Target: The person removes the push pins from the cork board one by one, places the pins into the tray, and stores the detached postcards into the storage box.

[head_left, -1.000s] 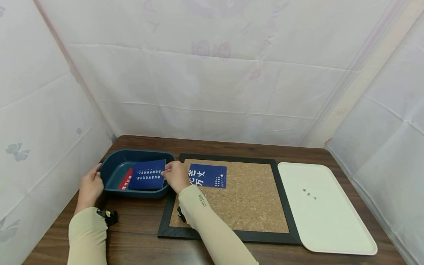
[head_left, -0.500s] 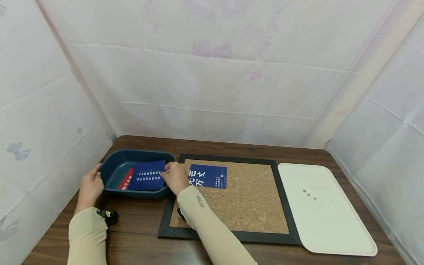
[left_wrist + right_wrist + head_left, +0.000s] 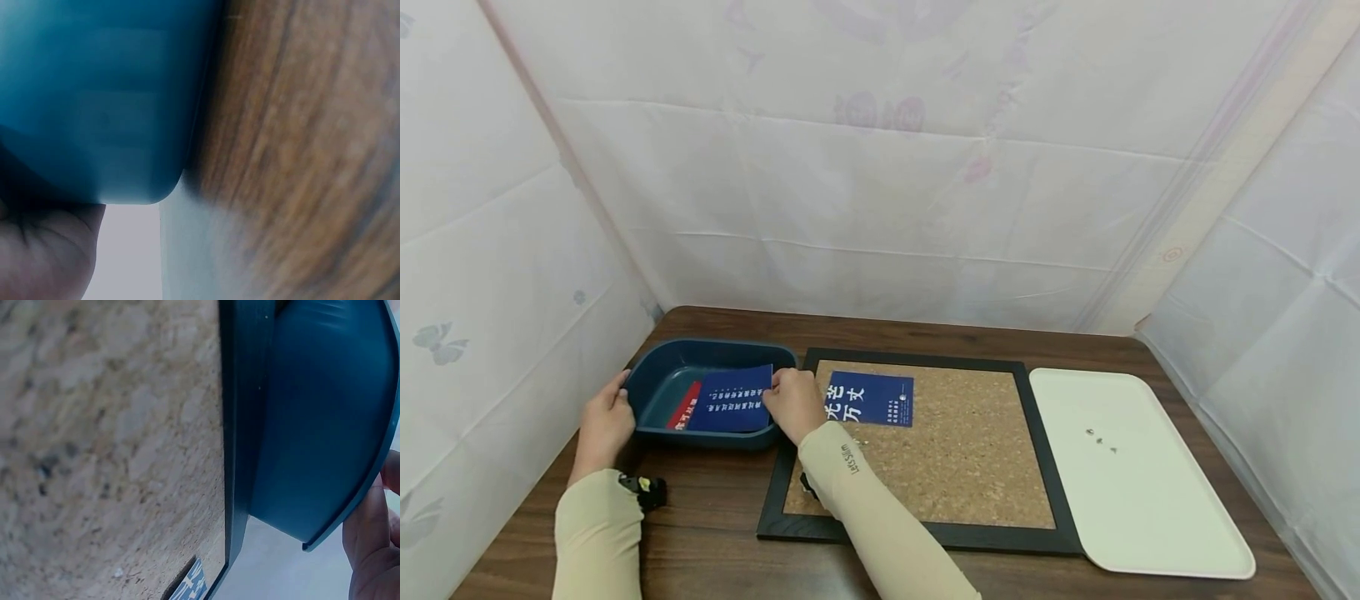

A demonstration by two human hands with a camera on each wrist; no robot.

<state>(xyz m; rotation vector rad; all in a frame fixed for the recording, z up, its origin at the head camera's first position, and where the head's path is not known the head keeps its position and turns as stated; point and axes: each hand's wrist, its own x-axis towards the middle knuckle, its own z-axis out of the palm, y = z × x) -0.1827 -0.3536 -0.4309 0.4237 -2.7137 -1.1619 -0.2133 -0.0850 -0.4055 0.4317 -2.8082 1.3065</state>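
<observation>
While left hand (image 3: 604, 427) grips tub (image 3: 706, 439), right hand (image 3: 796, 403) pinches blue card (image 3: 730, 400); card extends left.

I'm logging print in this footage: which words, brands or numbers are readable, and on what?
"Lets Slim": beige fabric right sleeve.
"光芒万丈", sideways: rectangular navy paper card on the black-framed cork board; its smaller print is unreadable.
"你可以", tilted: red paper card in the blue plastic basin; rest hidden.
Too small to read: white lines on the second navy paper card.
</observation>
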